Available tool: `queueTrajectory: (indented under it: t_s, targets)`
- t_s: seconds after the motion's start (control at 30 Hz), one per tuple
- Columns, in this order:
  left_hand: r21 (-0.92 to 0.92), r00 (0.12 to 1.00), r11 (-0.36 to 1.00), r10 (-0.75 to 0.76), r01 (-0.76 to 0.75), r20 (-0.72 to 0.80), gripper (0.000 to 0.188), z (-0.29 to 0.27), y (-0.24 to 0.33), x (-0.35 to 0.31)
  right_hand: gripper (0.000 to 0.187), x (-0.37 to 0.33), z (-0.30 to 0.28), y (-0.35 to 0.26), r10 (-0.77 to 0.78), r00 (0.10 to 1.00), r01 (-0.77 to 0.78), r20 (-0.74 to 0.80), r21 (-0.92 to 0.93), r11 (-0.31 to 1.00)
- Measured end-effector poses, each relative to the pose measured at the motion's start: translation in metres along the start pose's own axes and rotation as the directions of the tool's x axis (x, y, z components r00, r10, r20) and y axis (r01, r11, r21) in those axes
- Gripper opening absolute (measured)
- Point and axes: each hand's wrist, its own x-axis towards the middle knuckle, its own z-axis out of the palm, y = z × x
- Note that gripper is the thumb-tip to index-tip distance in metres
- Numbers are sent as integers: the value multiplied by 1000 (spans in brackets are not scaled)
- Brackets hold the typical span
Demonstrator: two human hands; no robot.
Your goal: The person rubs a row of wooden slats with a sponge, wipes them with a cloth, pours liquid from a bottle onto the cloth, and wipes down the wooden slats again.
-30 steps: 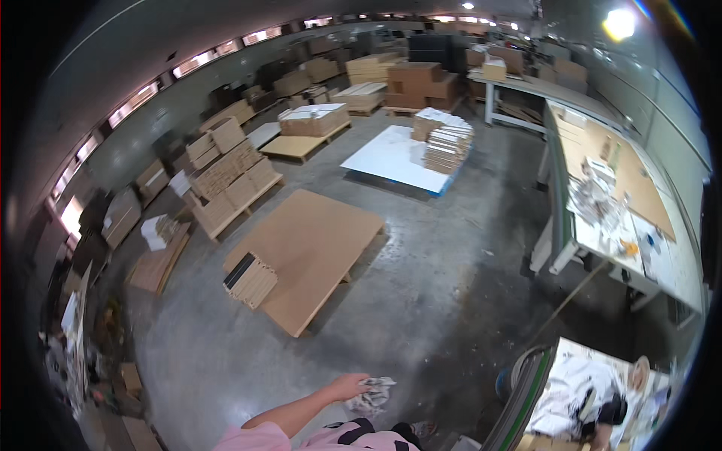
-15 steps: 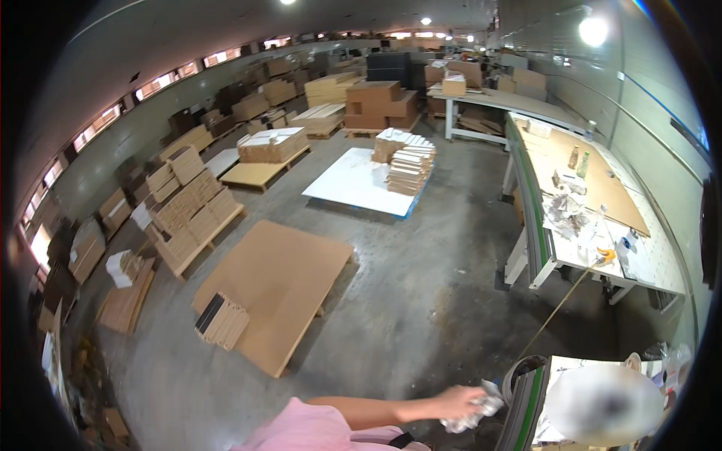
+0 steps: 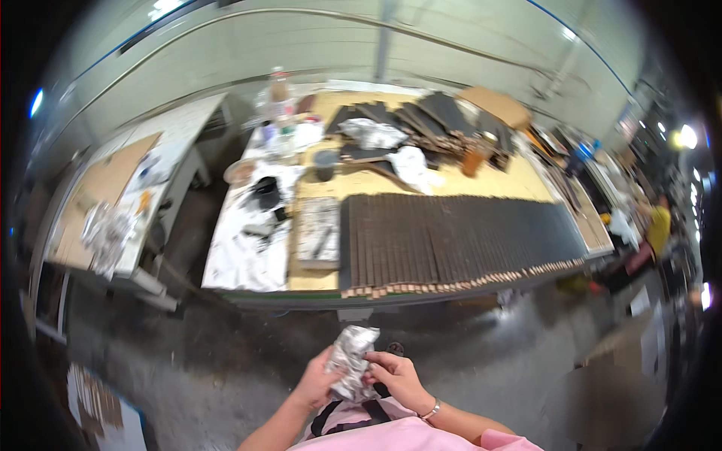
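Note:
In front of my waist I hold a crumpled, grey-stained white rag [image 3: 352, 359] in both hands; whether it is cloth or paper is hard to tell. My left hand [image 3: 317, 382] is wrapped round its left side. My right hand [image 3: 398, 379] pinches its right edge between thumb and fingers. Beyond them stands a workbench [image 3: 323, 281] bearing a tight row of dark strips [image 3: 459, 237] with pale ends at its front edge. Left of that row is a stained whitish block [image 3: 320, 222], with black-smeared white sheeting [image 3: 244, 259] beside it.
Loose dark boards [image 3: 436, 116], another wad [image 3: 372, 134], a dark cup [image 3: 326, 164] and an amber jar [image 3: 474, 159] crowd the bench's back. A second table [image 3: 177, 177] stands left. At the far right is a person in yellow [image 3: 659, 229].
My view has swung from the hall and its pallets to the bench. The rag, earlier in one outstretched hand, is now between both hands before my waist.

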Motion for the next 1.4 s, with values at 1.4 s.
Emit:
queueTrajectory:
  t_s: [1.4]
  targets:
    - [344,904,856,426,-387,-43,73,-197,347,304,72,337,101,-50,-749,660,313,60,-928,201]
